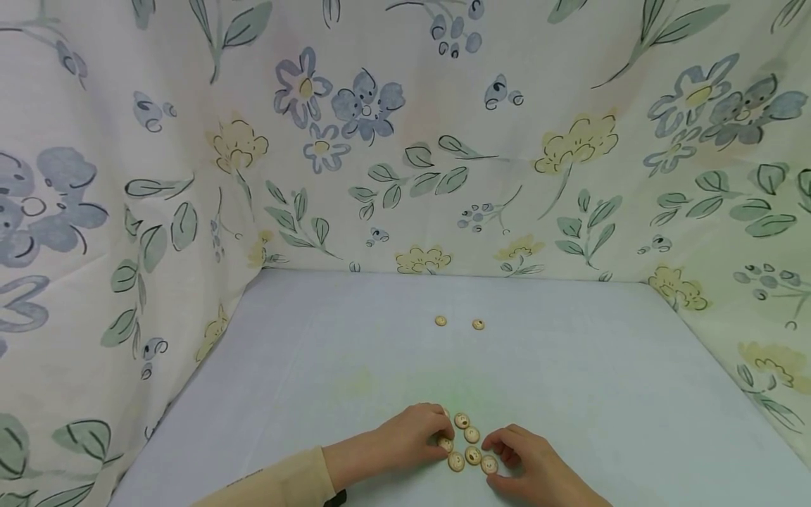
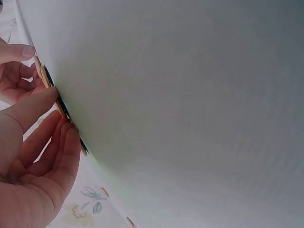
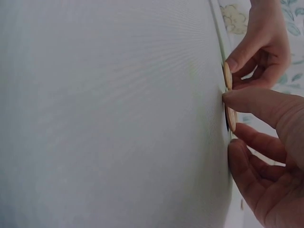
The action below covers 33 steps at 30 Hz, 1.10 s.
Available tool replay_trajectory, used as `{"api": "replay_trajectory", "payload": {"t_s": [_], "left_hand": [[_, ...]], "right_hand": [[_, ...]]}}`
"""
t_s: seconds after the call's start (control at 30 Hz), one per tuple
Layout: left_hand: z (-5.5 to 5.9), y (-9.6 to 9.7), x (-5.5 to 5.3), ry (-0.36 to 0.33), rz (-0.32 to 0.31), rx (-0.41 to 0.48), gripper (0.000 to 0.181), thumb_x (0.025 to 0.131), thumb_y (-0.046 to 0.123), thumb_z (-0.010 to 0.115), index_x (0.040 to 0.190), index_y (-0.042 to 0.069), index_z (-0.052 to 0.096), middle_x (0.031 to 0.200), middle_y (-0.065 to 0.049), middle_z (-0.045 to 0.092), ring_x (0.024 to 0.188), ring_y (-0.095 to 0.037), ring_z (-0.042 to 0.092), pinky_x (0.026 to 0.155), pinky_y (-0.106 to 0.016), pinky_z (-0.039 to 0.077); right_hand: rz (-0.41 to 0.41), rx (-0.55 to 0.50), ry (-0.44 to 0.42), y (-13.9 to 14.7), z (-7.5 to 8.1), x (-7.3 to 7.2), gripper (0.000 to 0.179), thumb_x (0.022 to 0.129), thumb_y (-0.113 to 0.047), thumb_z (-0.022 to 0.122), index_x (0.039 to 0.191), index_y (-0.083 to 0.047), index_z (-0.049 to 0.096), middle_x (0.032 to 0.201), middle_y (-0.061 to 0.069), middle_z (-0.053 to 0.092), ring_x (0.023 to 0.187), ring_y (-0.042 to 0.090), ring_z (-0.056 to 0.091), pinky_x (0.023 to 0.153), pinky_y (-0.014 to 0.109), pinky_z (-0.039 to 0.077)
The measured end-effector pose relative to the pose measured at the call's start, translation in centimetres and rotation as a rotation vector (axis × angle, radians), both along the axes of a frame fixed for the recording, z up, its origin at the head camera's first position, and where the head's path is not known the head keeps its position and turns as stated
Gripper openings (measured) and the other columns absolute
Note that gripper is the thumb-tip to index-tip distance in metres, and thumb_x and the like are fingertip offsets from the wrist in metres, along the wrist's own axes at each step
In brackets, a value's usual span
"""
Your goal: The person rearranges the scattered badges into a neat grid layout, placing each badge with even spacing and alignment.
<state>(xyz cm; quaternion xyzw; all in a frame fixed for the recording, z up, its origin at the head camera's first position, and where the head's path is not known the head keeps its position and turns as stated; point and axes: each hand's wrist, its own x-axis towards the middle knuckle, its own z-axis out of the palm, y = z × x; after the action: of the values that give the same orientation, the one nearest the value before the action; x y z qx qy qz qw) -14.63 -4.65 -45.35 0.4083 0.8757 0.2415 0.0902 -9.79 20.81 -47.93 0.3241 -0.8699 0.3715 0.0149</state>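
Small round wooden discs with dark marks on top lie in a cluster on the table. My left hand (image 1: 418, 435) comes in from the left and pinches one wooden disc (image 1: 446, 445) between thumb and fingers. Its fingers partly cover a disc at the cluster's upper left. On the other side, my right hand (image 1: 531, 461) holds the rightmost disc (image 1: 489, 465) by its edges, with thumb and forefinger. Between the hands lie a lower disc (image 1: 456, 462), a middle disc (image 1: 472, 455) and two upper ones. The right wrist view shows a disc (image 3: 231, 119) edge-on between the right thumb and forefinger.
Two more discs, a left one (image 1: 441, 321) and a right one (image 1: 478, 324), lie farther back on the white table (image 1: 570, 366). A flower-printed cloth (image 1: 405, 176) hangs along the back and both sides of the table.
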Motion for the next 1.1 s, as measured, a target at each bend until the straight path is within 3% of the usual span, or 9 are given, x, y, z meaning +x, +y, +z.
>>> {"api": "replay_trajectory", "payload": {"t_s": [0.3,0.73,0.9,1.1], "left_hand": [[0.0,0.0,-0.1,-0.096,0.041,0.017,0.011,0.081,0.014,0.078,0.090,0.015,0.072,0.082,0.015,0.055,0.074,0.004,0.047,0.071,-0.014,0.041],[0.2,-0.3,-0.2,-0.049,0.006,0.064,0.013,0.078,0.011,0.080,0.089,0.014,0.073,0.081,0.014,0.057,0.074,0.004,0.049,0.069,-0.010,0.040],[0.6,-0.6,-0.2,-0.041,0.034,0.074,0.013,0.078,0.010,0.078,0.090,0.013,0.073,0.082,0.013,0.058,0.075,0.004,0.051,0.069,-0.010,0.041],[1.0,-1.3,-0.8,-0.087,0.084,0.118,0.014,0.081,0.009,0.076,0.095,0.011,0.075,0.087,0.012,0.062,0.079,0.002,0.055,0.072,-0.012,0.045]], "right_hand": [[0.012,-0.007,0.003,0.0,-0.1,0.0,0.032,0.079,-0.017,0.081,0.105,-0.020,0.063,0.093,-0.014,0.053,0.079,0.001,0.050,0.065,0.021,0.046],[-0.001,-0.004,-0.017,0.0,0.0,0.0,0.031,0.079,-0.018,0.081,0.106,-0.020,0.064,0.093,-0.014,0.054,0.080,0.002,0.050,0.066,0.021,0.046],[-0.001,-0.006,-0.013,-0.1,0.1,0.0,0.031,0.080,-0.018,0.081,0.105,-0.020,0.063,0.094,-0.014,0.054,0.080,0.002,0.050,0.066,0.021,0.046],[-0.013,-0.012,-0.030,-0.2,0.2,0.1,0.032,0.078,-0.015,0.081,0.105,-0.021,0.064,0.092,-0.016,0.053,0.079,0.001,0.051,0.066,0.020,0.046]]}}
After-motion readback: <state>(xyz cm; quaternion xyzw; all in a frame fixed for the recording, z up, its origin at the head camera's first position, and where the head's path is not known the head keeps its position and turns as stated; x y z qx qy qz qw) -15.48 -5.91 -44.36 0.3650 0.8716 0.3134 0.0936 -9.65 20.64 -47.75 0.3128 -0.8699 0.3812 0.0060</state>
